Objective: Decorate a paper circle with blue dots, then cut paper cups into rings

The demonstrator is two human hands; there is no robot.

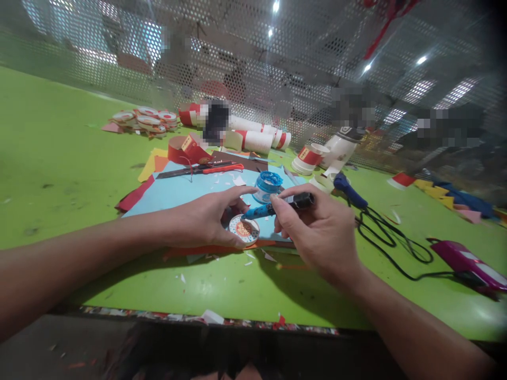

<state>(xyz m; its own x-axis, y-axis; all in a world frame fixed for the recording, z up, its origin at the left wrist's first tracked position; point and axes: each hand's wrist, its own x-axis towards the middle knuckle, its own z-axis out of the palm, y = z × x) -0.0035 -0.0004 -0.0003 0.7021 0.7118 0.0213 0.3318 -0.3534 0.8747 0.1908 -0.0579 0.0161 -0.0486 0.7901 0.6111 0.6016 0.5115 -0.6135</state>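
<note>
My left hand [208, 216] is closed on a small round white disc [244, 229], thumb on its near edge and fingers behind. The disc has an orange-red centre with a pale character pattern and small blue-grey marks around it. In my right hand [317, 227] is a blue marker pen [261, 211] with a black rear end, gripped between thumb and fingers. Its tip meets or hovers just over the disc's upper edge; I cannot tell which. Light blue paper sheets [174, 196] lie under both hands. Just behind the disc stands a small clear round container [268, 184] with a blue rim.
Scissors [222, 168] with orange handles lie on the paper beside a red paper ring [186, 150]. Decorated discs [148, 124] are piled back left; paper cups [257, 140] lie behind. At right, a dark blue corded tool [350, 191] and a magenta device [467, 264] rest on the green table [245, 295].
</note>
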